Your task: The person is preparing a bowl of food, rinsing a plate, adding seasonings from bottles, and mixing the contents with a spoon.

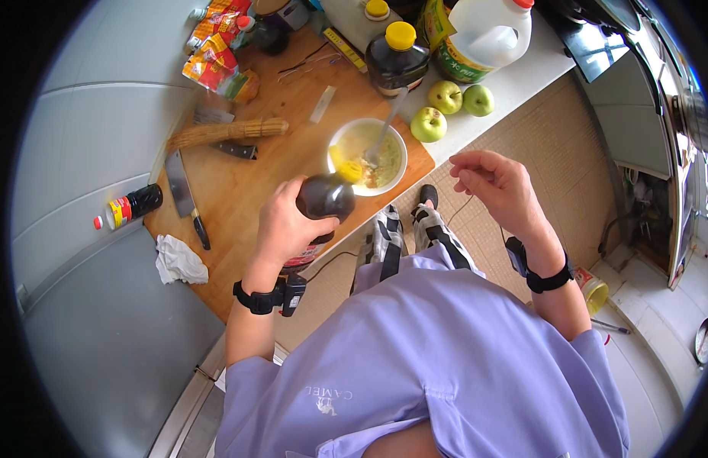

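My left hand [281, 225] is wrapped round a dark bottle [323, 197] with a yellow top, tilted toward a white bowl [403, 164]. The yellow top is over the bowl's near left side; I cannot tell whether liquid is coming out. Inside the bowl is a pale yellowish and green mix with some brown, and a spoon [383, 133] leans in it, handle up over the far rim. My right hand [497, 187] hangs in the air to the right of the bowl, fingers loosely curled and partly apart, with nothing visible in it.
Green apples [429, 124], a dark jug [398, 57] with a yellow cap and a large clear jug [484, 42] stand beyond the bowl. On the wooden board [285, 164] lie a cleaver [181, 187], another knife [238, 150], a straw brush [228, 133] and a white cloth [180, 261].
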Available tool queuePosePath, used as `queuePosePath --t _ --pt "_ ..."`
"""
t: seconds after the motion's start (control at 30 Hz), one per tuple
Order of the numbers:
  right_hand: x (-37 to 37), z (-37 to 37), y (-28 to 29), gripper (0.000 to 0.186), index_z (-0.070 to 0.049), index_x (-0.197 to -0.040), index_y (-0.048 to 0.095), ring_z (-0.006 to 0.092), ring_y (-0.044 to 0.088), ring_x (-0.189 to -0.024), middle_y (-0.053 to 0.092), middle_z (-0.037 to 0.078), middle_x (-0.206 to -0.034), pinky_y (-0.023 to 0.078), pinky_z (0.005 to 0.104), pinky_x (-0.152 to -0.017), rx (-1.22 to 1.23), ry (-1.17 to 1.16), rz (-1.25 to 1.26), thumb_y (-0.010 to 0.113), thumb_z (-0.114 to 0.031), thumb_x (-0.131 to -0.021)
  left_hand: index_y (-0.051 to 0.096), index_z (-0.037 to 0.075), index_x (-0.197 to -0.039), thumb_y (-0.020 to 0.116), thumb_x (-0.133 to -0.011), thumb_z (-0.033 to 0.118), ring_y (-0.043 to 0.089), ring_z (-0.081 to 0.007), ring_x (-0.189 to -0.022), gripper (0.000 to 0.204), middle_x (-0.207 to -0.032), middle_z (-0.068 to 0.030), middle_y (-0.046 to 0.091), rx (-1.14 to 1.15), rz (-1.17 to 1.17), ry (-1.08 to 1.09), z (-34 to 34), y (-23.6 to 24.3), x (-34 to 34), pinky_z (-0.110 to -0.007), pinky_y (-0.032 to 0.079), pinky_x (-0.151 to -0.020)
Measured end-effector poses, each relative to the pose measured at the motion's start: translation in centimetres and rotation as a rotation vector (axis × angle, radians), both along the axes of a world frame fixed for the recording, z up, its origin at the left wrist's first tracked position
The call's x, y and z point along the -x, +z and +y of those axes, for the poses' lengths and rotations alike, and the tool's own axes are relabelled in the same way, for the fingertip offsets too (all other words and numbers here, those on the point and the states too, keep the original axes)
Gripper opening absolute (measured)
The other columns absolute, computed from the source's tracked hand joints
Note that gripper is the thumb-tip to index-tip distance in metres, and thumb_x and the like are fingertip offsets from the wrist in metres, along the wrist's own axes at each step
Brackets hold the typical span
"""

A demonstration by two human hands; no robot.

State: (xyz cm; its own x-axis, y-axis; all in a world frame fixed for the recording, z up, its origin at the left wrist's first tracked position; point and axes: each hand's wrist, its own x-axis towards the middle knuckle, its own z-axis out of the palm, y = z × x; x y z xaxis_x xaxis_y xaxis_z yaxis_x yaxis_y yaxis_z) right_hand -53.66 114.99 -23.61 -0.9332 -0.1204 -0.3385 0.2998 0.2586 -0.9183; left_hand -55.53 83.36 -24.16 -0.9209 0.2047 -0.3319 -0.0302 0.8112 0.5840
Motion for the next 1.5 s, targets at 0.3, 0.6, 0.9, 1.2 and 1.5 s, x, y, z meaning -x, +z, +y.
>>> queuePosePath --t 0.3,0.6,0.9,1.2,1.5 --pt "-0.7 1.1 0.1 0.021 0.005 -0.103 0.06 0.0154 0.065 -0.079 0.066 0.013 -0.088 0.052 0.0256 -0.07 0.036 -0.013 0.008 0.056 -0.004 -0.085 0.06 0.003 -0.099 0.078 -0.053 0.022 0.061 -0.0285 -0.083 0.053 -0.091 -0.0142 0.062 0.094 0.014 0.014 1.2 0.0 0.7 -0.036 0.048 -0.074" --pt "-1.3 1.6 0.8 0.02 0.004 -0.104 0.059 0.0125 0.062 -0.078 0.064 0.01 -0.089 0.051 0.0245 -0.071 0.033 0.002 -0.02 0.055 -0.004 -0.086 0.058 0.004 -0.104 0.074 -0.056 0.033 0.058 -0.0321 -0.092 0.058 -0.098 -0.0173 0.061 0.157 -0.073 0.016 1.8 0.0 1.4 -0.039 0.047 -0.078" --pt "-2.7 2.2 0.4 0.021 0.005 -0.107 0.057 0.0117 0.061 -0.079 0.062 0.007 -0.091 0.05 0.024 -0.073 0.038 0.036 -0.043 0.053 -0.003 -0.087 0.061 0.005 -0.097 0.074 -0.055 0.037 0.061 -0.0308 -0.084 0.054 -0.091 -0.0167 0.064 0.094 -0.039 0.037 3.3 0.5 0.9 -0.038 0.048 -0.075" --pt "-4.0 2.1 0.4 0.019 0.005 -0.101 0.06 0.0128 0.063 -0.072 0.065 0.011 -0.082 0.051 0.0255 -0.065 0.081 -0.009 0.029 0.057 -0.003 -0.084 0.061 0.003 -0.096 0.078 -0.054 0.031 0.063 -0.0276 -0.08 0.054 -0.086 -0.0146 0.064 0.169 -0.108 -0.015 4.8 0.3 -1.3 -0.035 0.049 -0.072" --pt "-5.2 2.6 0.9 0.02 0.005 -0.1 0.061 0.0147 0.064 -0.072 0.065 0.012 -0.082 0.051 0.0264 -0.065 0.05 0.016 0.048 0.058 -0.004 -0.083 0.063 0.002 -0.093 0.074 -0.056 0.038 0.063 -0.0301 -0.082 0.053 -0.088 -0.0167 0.065 0.149 -0.073 0.089 5.0 0.3 -0.5 -0.037 0.049 -0.073"
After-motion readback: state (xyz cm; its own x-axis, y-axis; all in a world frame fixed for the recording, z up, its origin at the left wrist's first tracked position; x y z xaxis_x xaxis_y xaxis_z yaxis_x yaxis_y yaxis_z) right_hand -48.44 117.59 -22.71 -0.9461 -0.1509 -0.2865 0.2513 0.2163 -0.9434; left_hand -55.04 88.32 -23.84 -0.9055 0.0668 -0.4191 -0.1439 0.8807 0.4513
